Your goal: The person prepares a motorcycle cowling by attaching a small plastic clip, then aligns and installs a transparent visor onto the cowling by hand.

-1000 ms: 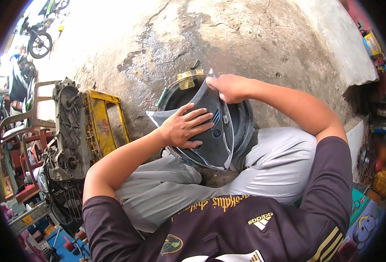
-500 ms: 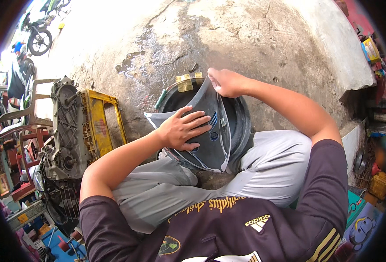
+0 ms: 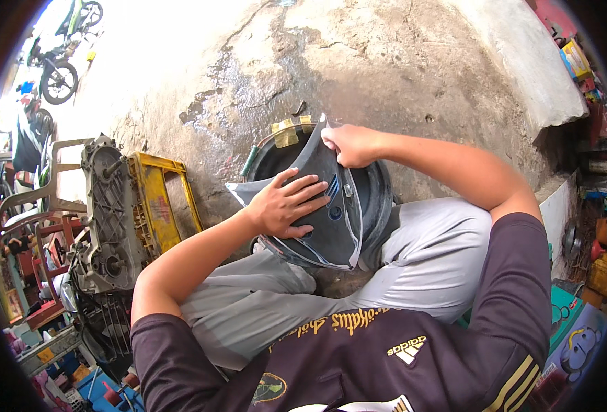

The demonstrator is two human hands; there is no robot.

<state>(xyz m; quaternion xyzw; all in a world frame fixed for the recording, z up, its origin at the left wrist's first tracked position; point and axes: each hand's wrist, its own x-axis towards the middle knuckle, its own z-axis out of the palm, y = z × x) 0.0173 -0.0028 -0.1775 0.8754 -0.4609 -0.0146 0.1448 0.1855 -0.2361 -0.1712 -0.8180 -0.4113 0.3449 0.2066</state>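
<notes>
A dark grey, pointed motorcycle body panel [image 3: 324, 233] with pale, scuffed edges lies tilted across a round black basin [image 3: 379, 199] between my knees. My left hand [image 3: 286, 204] is open, its fingers spread flat on the panel's face. Curled against the panel's right edge, just below its upper tip, my right hand [image 3: 353, 145] is closed. Whatever may be pinched inside its fingers is hidden. Yellowish translucent pieces [image 3: 285, 134] hang over the basin's far rim, and a small green roll-like item [image 3: 250, 161] rests on its left rim.
To my left stand a metal engine casing [image 3: 108, 213] and a yellow plastic crate [image 3: 163, 199]. A small dark hooked piece [image 3: 299, 108] lies on the wet concrete floor [image 3: 386, 69] beyond the basin. A raised concrete ledge [image 3: 523, 75] runs along the right, with parts and boxes beyond.
My right hand has slid from the panel's upper tip down along its right edge, leaving the tip bare. My left hand stays in place on the panel.
</notes>
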